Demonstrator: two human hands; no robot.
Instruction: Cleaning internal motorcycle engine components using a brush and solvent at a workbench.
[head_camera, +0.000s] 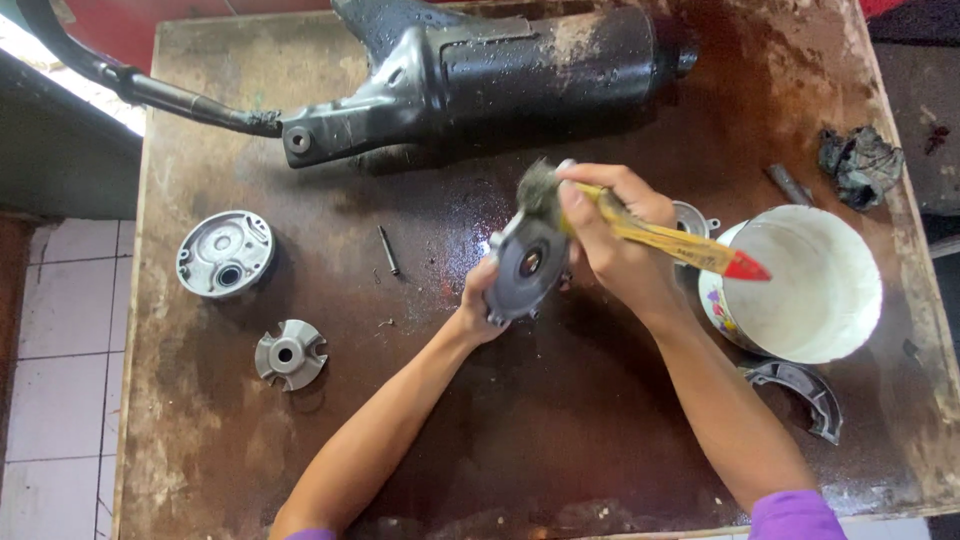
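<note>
A round grey metal disc (527, 265) with a central hole is held tilted above the middle of the stained brown table (560, 440); it is gripped from below by the left hand (478, 305), whose fingers are curled around its lower edge at about seven o'clock. A paintbrush (655, 235) with a yellow wooden handle and a red tip is pinched in the right hand (615, 235), thumb and fingers closed on the handle near the ferrule; its dark bristles are pressed against the disc's rim at twelve o'clock, and its handle points away toward four o'clock.

At three o'clock from the disc, just beyond the right hand, a white bowl (810, 285) with a flowered outer wall is seen; a small metal part (690, 215) is partly hidden between the hand and the bowl. At five o'clock from the bowl a curved brake shoe (805, 390) lies on the table; at one o'clock from the bowl a crumpled dark rag (862, 163) and a short metal rod (788, 183) are found.

At twelve o'clock a black exhaust muffler (500, 75) is laid across the far edge of the table. At nine o'clock a round grey housing (225, 253) rests; at seven o'clock from it a small finned metal piece (290, 353) lies; a thin dark pin (388, 250) lies between the housing and the disc.
</note>
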